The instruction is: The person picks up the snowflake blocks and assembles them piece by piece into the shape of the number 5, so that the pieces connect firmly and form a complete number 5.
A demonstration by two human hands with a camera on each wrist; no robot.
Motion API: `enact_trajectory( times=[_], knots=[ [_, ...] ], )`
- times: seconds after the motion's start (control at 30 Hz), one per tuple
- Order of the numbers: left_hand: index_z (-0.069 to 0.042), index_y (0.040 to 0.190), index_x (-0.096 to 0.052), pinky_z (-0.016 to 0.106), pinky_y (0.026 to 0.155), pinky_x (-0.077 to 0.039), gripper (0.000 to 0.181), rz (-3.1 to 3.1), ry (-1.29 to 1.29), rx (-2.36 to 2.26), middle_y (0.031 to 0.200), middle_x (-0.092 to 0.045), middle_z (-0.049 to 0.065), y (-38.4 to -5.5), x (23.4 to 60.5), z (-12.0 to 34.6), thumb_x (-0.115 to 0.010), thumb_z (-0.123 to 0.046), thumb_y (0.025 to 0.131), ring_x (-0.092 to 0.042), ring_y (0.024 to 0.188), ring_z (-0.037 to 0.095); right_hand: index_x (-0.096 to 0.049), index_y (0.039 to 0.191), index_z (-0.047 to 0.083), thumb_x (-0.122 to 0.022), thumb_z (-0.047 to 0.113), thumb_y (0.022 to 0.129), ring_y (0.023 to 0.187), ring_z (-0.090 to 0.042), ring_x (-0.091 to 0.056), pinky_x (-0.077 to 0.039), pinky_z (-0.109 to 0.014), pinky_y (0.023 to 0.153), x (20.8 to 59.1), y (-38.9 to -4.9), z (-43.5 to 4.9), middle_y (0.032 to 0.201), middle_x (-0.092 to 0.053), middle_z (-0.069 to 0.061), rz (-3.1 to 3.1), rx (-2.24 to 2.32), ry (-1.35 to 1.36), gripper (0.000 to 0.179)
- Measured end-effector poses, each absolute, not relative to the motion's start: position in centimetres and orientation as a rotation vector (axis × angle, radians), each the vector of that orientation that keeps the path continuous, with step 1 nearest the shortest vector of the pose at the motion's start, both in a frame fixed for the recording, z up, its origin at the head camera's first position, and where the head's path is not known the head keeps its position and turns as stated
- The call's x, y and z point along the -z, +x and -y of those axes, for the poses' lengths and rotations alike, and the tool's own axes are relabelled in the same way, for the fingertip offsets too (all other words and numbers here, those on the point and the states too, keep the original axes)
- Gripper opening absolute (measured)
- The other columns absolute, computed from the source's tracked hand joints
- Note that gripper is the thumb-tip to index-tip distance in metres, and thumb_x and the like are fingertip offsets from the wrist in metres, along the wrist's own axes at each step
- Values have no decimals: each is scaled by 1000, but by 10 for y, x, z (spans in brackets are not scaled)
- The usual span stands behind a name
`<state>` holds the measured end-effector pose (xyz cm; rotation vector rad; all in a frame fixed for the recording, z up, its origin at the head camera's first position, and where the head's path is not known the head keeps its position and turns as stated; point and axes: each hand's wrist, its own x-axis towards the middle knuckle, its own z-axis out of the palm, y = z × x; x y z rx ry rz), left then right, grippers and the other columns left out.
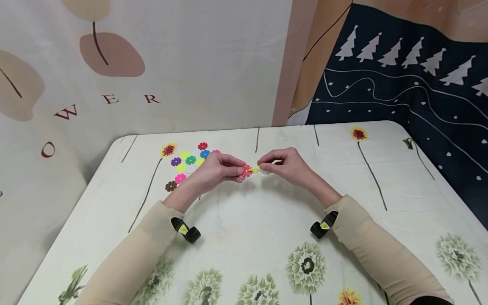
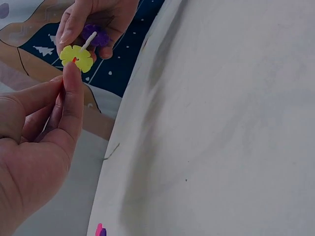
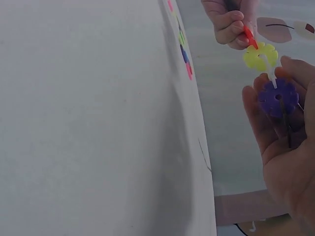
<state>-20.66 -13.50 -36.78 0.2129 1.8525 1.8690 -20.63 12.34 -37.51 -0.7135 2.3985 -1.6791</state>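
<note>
Both hands hold a short chain of slotted, flower-shaped plastic discs above the table. My left hand (image 1: 219, 171) pinches the red disc (image 1: 247, 171) at the chain's left end; in the right wrist view a dark edge shows among its fingers. A yellow disc (image 3: 261, 55) joins the red one. Beyond it come a white disc (image 3: 271, 73), seen edge-on, and a purple disc (image 3: 278, 97). A dark piece (image 3: 285, 123) stands edge-on at the purple disc. My right hand (image 1: 287, 166) holds the white and purple end between thumb and fingers; exact contact is partly hidden.
Loose discs in several colours lie on the table behind and left of my left hand, among them a brown disc (image 1: 171, 186), a green disc (image 1: 190, 160) and a purple disc (image 1: 176, 162). A flower-printed cloth (image 1: 236, 237) covers the table. Printed curtains (image 1: 213, 63) hang behind.
</note>
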Motion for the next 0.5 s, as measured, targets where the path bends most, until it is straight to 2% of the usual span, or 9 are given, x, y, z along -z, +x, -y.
enact_trajectory(
  times=[0.23, 0.37, 0.5],
  knots=[
    [14, 123, -65, 41, 85, -60, 29, -1844, 203, -1876, 107, -72, 22, -206, 369, 134, -68, 6, 95, -74, 82, 24, -78, 109, 2, -81, 9, 89, 90, -21, -68, -58, -27, 78, 376, -207, -125, 100, -76, -6, -2401, 1639, -768, 21],
    [14, 122, -65, 39, 84, -61, 28, -1871, 197, -1885, 106, -72, 22, -206, 371, 135, -67, 6, 96, -74, 82, 23, -78, 109, 2, -81, 10, 89, 85, -21, -68, -55, -27, 65, 377, -205, -124, 100, -75, -6, -2395, 1632, -732, 21],
    [14, 121, -65, 37, 83, -61, 27, -1887, 195, -1901, 106, -71, 20, -207, 373, 136, -67, 5, 96, -73, 82, 22, -78, 109, 2, -80, 10, 90, 81, -29, -70, -50, -27, 54, 378, -202, -122, 99, -75, -8, -2356, 1646, -704, 20]
  ],
)
